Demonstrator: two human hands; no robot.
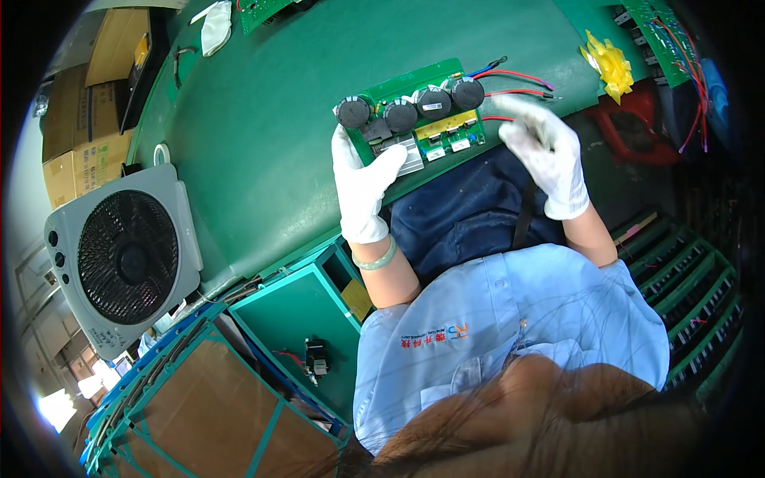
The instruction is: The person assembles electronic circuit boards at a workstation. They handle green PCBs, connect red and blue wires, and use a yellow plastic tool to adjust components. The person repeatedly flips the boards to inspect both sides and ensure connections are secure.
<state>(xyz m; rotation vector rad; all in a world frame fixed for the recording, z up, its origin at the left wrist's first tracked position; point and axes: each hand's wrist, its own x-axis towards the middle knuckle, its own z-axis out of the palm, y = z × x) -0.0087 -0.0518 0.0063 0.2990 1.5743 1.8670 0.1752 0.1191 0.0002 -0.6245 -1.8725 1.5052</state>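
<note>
A green circuit board (414, 82) is tilted up above the near edge of the green table. Several black round capacitors (434, 103), a finned silver heatsink (412, 156) and a yellow-wrapped part (446, 126) are mounted on it. My left hand (360, 187), in a white glove, grips the board's left end, its thumb over the heatsink. Red wires (518, 72) and a blue lead stick out from the board's right end. Beside these wires is my white-gloved right hand (550, 155), its fingers somewhat blurred but apart, with nothing visible in them. One red wire passes behind its fingertips.
A grey box fan (131, 255) stands at the left, near cardboard boxes (88, 135). Yellow spiky material (610, 65) lies at the table's far right, near another wired board (665, 40). A slotted green rack (693, 295) is at my right; an open green drawer (279, 319) sits left.
</note>
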